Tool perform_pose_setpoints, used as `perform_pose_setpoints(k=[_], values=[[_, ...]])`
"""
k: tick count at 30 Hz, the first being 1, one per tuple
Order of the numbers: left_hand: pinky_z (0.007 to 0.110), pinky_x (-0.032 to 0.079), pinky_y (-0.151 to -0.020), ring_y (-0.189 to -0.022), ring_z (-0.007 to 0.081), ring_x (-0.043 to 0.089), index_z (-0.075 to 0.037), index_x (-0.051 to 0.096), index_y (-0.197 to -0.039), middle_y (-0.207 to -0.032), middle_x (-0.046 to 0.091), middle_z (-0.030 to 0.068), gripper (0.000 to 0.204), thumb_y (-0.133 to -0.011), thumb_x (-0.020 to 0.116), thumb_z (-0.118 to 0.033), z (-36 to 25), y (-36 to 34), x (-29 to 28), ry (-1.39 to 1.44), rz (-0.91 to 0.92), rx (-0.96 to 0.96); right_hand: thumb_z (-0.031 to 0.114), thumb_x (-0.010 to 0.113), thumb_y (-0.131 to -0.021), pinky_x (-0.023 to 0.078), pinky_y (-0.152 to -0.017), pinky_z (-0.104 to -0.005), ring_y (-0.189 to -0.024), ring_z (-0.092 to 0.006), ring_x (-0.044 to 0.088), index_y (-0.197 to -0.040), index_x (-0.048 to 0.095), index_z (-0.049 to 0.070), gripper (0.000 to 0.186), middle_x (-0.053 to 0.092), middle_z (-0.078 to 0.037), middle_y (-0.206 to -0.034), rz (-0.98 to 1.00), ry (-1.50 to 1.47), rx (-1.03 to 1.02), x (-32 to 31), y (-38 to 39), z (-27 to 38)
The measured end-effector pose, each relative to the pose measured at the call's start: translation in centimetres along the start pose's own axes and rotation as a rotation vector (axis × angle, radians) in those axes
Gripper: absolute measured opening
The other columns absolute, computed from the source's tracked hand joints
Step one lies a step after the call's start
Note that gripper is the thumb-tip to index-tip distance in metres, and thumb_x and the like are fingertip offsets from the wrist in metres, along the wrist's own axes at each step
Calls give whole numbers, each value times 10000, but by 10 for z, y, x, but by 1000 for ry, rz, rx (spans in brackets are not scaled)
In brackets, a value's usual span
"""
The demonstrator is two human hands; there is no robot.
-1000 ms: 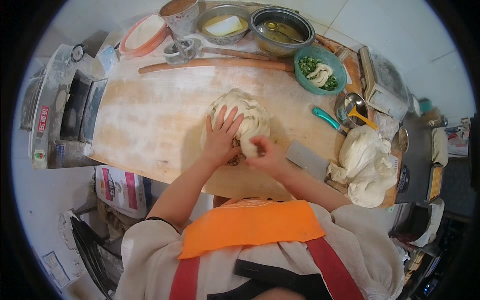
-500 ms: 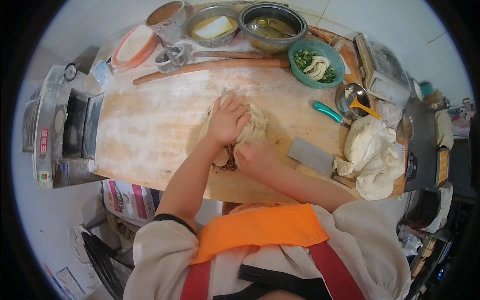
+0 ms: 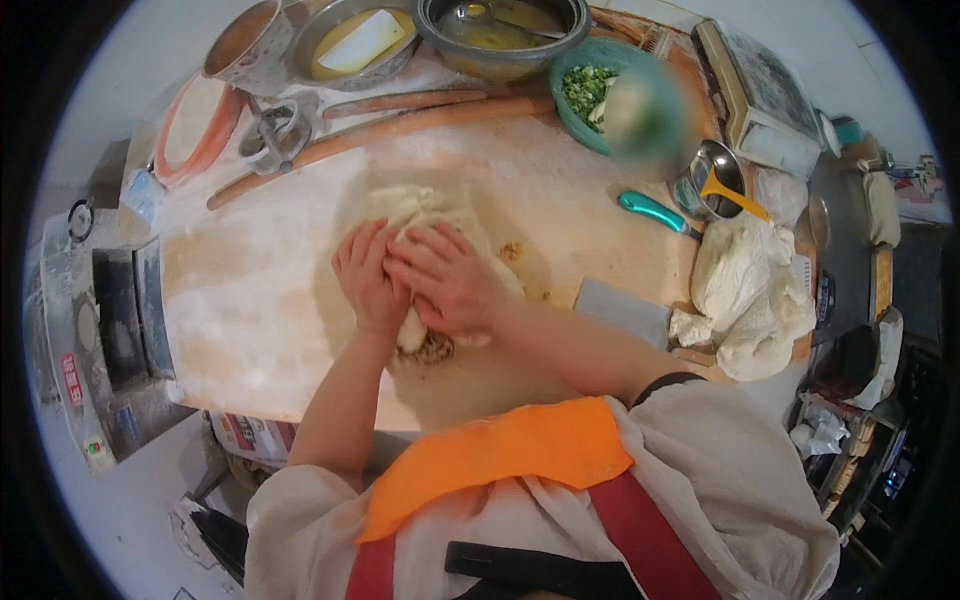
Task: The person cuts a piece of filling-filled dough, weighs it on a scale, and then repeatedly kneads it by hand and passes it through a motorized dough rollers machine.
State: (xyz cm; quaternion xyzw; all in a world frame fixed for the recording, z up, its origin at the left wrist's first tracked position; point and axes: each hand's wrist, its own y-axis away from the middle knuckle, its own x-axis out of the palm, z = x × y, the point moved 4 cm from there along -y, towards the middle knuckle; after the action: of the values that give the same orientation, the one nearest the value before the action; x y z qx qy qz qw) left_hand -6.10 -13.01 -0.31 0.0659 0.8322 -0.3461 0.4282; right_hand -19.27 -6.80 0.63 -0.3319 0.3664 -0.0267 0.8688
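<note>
A soft, pale lump of dough lies on the floured wooden board in front of me. My left hand rests on the dough's left side, fingers laid over it. Beside it, touching, my right hand presses down with its fingers stretched out and slightly spread. Both hands hide much of the dough. Brown, crumbly filling shows at the end nearest me, below my hands, and a small brown smear marks the board to the right.
A metal dough scraper lies to the right, near a larger mass of dough. A green-handled tool and a metal cup sit beyond. Rolling pins, a green bowl of chopped greens and a dark pot line the back.
My right hand has gone from a fist at the dough's near side to lying opened out on top. My left hand has shifted left and nearer. The whole view has tilted slightly.
</note>
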Motion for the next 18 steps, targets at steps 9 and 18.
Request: perform_pose_setpoints(k=[9,18], values=[[446,434,-856,-973,309,583,-62,680,-1051,-1054,649,100,236,-826,631,-110,-48,37,-97,204,349,-204,196,674,-768,294,-1092,-541,-1317,-338,404,-1274,542,22,551,449,-144,-1425,-12,-147,235,-25,8,52],[493,235,-1118,-1308,367,454,11,575,-1269,-1352,552,165,406,-960,454,-224,-18,69,-62,-114,78,-62,241,624,-775,223,-1130,-557,-1351,-299,388,-1292,539,35,563,427,-141,-1457,111,30,36,37,36,62]])
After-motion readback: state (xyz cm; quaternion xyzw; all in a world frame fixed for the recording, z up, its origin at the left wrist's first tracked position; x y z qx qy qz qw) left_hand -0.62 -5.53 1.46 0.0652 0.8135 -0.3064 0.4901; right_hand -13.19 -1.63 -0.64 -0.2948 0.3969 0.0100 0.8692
